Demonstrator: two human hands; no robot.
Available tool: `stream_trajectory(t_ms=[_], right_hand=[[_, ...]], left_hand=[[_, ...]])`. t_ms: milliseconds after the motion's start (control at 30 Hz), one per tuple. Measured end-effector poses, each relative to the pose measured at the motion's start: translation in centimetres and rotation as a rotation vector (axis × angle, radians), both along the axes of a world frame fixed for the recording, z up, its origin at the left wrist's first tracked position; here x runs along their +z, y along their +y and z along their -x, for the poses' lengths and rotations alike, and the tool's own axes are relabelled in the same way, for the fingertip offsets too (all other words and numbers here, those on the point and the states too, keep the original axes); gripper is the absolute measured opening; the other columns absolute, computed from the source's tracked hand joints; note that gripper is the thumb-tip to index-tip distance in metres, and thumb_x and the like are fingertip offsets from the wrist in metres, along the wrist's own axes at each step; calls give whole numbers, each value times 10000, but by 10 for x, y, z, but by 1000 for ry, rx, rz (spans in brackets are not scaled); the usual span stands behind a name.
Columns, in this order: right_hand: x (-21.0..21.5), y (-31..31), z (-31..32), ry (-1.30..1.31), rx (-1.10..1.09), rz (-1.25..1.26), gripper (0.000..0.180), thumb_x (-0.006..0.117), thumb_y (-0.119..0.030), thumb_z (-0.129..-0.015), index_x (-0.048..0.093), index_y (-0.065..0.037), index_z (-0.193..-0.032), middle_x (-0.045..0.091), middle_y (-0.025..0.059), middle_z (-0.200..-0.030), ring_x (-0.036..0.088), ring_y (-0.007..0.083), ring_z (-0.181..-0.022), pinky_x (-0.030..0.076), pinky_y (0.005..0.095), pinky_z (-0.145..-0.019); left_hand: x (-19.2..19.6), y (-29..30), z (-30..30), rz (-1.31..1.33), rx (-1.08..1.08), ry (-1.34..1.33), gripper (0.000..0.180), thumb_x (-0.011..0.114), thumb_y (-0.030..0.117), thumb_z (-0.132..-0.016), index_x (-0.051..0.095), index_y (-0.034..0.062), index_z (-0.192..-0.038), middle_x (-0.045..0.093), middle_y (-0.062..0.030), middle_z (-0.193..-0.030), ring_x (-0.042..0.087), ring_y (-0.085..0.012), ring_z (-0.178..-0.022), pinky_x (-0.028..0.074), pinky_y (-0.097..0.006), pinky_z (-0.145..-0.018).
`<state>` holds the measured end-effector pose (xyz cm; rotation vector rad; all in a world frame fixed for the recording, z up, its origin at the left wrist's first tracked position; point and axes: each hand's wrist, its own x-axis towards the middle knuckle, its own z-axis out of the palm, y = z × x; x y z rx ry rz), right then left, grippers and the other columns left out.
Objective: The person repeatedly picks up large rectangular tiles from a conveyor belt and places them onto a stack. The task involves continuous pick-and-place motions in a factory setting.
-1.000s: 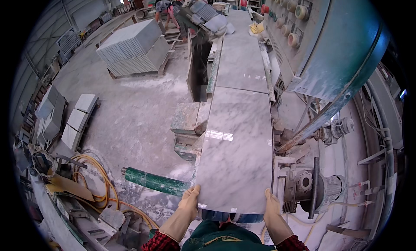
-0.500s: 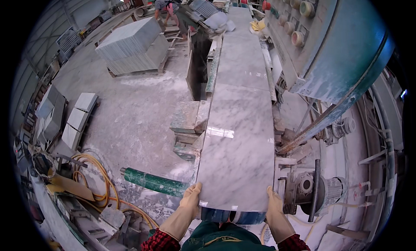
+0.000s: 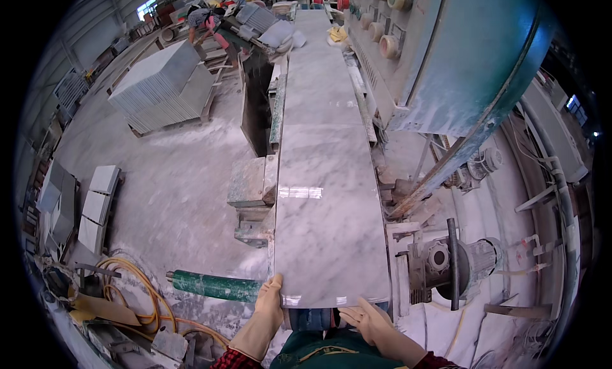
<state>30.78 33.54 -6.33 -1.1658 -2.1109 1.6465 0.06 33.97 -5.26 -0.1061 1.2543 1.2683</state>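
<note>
A polished white-and-grey marble slab (image 3: 330, 241) lies flat in front of me, its short near edge by my body. My left hand (image 3: 270, 301), in a tan glove, grips the slab's near left corner, thumb on top and the other fingers out of sight. By the near edge, right of its middle, is my right hand (image 3: 366, 318), gloved alike. Its fingers are stretched out and point left along the edge, holding nothing; whether they touch the stone I cannot tell. Beyond lies another marble slab (image 3: 319, 82), end to end with the first.
A green roller (image 3: 213, 286) juts out on the left, near coiled yellow hoses (image 3: 150, 292). Right of the slab stand a motor (image 3: 468, 260) and a large blue-green machine (image 3: 472, 69). Stacked slabs (image 3: 162, 85) sit on the floor at far left, where another person (image 3: 207, 25) bends over.
My right hand has left the slab's right side and moved left to its near edge, fingers now straightened. My left hand stays at the left corner. The whole view has shifted.
</note>
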Motion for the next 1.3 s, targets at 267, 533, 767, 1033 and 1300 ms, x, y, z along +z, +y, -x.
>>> stream_trajectory(t_ms=[267, 533, 767, 1033, 1300], right_hand=[[1, 6, 31, 461, -956, 955, 524, 534, -273, -1112, 456, 195, -1334, 616, 359, -1294, 660, 426, -1231, 580, 470, -1030], [29, 36, 16, 80, -686, 827, 406, 597, -276, -1084, 630, 128, -1046, 731, 233, -987, 746, 308, -903, 626, 395, -854], [72, 121, 29, 10, -477, 455, 390, 664, -329, -1043, 690, 41, -923, 762, 192, -872, 709, 228, -685, 568, 324, -636], [28, 8, 154, -64, 419, 500, 383, 632, -313, -1050, 724, 57, -1083, 768, 196, -969, 735, 247, -848, 587, 366, -791], [-27, -112, 173, -203, 1265, 258, 407, 649, -337, -1051, 745, 44, -1158, 791, 130, -1038, 748, 208, -903, 586, 337, -844]], left_hand=[[-19, 0, 9, 34, -170, 143, 237, 589, 303, -1081, 674, 100, -1171, 734, -44, -1081, 696, -163, -928, 591, -356, -832], [12, -72, 71, -38, -527, 414, 484, 540, 333, -1108, 553, -49, -1406, 741, -130, -1124, 707, -182, -909, 597, -314, -780], [-13, -135, 71, -24, -437, 340, 508, 458, 298, -1134, 480, -64, -1490, 725, -161, -1192, 720, -206, -965, 594, -309, -854], [7, -245, -14, 34, -157, 526, 580, 488, 483, -1097, 581, -11, -1386, 724, -107, -1236, 697, -170, -1013, 555, -307, -873], [10, -452, -198, 359, 387, 445, 623, 480, 529, -1092, 534, 39, -1473, 703, -82, -1299, 671, -192, -1168, 513, -323, -1020]])
